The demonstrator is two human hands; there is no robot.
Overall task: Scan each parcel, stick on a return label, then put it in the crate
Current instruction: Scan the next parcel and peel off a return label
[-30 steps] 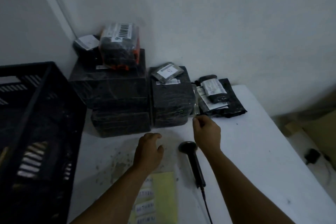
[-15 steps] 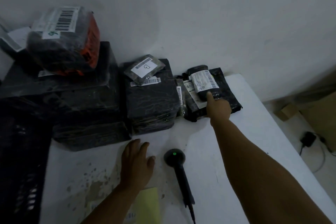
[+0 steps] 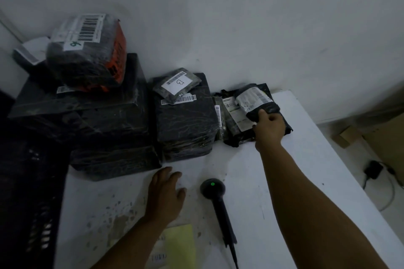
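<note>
My right hand [image 3: 270,128] grips the near end of a small black parcel [image 3: 255,102] with a white label, lying on top of flat black mailers [image 3: 235,131] at the back right of the white table [image 3: 306,159]. My left hand [image 3: 165,194] rests flat on the table, fingers spread, holding nothing. The black barcode scanner [image 3: 215,194] lies between my arms with a green light lit. A yellow sheet with return labels [image 3: 175,247] lies under my left forearm. The black crate [image 3: 28,192] stands at the left edge.
Stacked black-wrapped boxes [image 3: 105,129] fill the back left, topped by a black and orange parcel [image 3: 89,50] with a barcode. A middle box [image 3: 185,122] carries a small labelled pouch [image 3: 177,85]. On the floor at the right lie a cardboard box [image 3: 384,137] and a power adapter [image 3: 372,170].
My right hand reached from near the scanner to the back right pile and took hold of the small parcel. My left hand stayed on the table. The view swung right.
</note>
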